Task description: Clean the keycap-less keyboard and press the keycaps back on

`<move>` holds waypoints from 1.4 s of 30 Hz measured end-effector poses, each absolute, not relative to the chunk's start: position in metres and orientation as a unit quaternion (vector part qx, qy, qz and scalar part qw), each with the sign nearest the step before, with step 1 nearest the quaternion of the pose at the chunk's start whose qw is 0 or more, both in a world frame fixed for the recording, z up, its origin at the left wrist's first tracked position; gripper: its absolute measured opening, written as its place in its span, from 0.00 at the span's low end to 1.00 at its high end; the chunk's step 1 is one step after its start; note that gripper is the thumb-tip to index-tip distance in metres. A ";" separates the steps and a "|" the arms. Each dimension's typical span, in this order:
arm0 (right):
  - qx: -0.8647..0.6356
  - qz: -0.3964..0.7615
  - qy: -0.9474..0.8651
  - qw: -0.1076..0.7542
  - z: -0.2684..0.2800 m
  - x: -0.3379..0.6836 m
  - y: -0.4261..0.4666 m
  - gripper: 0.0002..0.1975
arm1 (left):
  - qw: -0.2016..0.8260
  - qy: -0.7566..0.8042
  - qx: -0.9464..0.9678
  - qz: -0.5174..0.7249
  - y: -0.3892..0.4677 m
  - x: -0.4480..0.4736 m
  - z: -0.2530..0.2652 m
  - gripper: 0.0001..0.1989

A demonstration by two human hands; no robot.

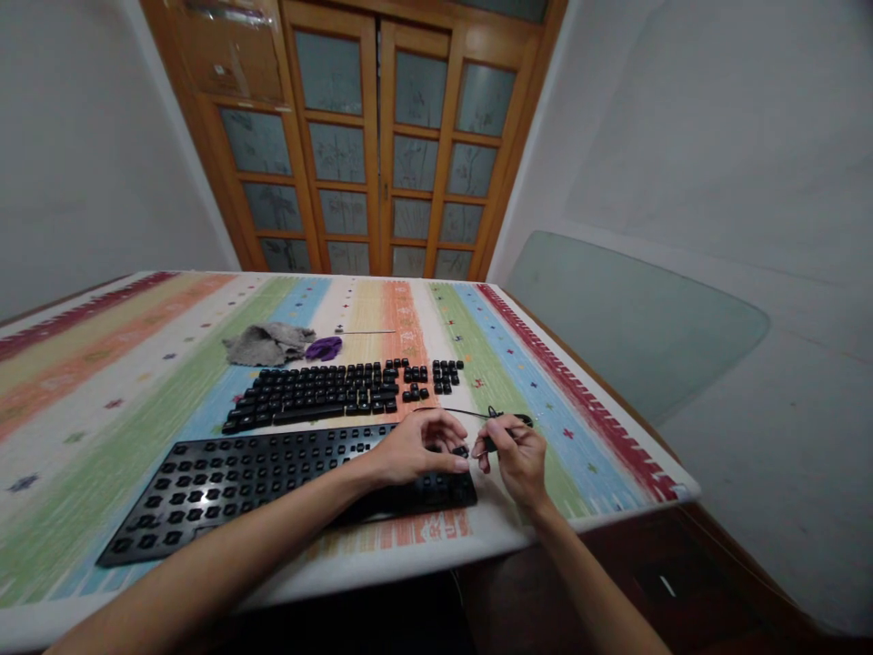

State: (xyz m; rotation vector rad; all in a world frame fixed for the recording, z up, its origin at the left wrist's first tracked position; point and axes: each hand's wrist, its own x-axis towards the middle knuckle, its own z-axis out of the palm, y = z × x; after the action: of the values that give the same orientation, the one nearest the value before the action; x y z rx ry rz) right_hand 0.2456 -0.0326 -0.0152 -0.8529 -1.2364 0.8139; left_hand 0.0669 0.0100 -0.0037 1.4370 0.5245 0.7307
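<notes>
My left hand [419, 448] is above the right end of a black keyboard base [263, 473] whose key positions are bare of caps. Its thumb and fingers pinch a small black keycap [461, 450]. Close to its right, my right hand [518, 459] is closed in a pinch, fingertips near that keycap. A small dark thing shows between its fingers, too small to name. Behind the base, many loose black keycaps [314, 393] lie in rows like a keyboard layout. A black cable [464, 413] runs to a bundle behind my right hand.
A grey cloth [265, 344] and a purple bundle [324, 348] lie beyond the keycaps, with a thin rod [368, 331] to their right. A striped tablecloth [170, 364] covers the table. Its front edge is close to me; wooden glazed doors [334, 150] stand behind.
</notes>
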 end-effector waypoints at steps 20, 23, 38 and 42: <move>-0.320 0.242 -0.698 0.593 -0.016 0.262 -0.038 0.10 | 0.539 0.254 0.734 0.326 0.007 0.070 0.012 0.14; -0.304 0.261 -0.692 0.601 -0.018 0.264 -0.036 0.07 | 0.546 0.244 0.731 0.329 0.008 0.070 0.012 0.16; -0.384 0.318 -0.597 0.628 -0.008 0.255 -0.035 0.12 | 0.630 0.186 0.664 0.357 0.010 0.064 0.007 0.21; -0.390 0.282 -0.608 0.632 -0.003 0.252 -0.037 0.10 | 0.616 0.195 0.672 0.361 0.009 0.062 0.009 0.21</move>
State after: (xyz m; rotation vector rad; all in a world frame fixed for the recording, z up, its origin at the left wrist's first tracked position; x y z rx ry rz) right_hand 0.2524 -0.0366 -0.0027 -0.8933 -1.3905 0.6445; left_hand 0.0616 0.0094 0.0087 1.5482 0.4497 0.8325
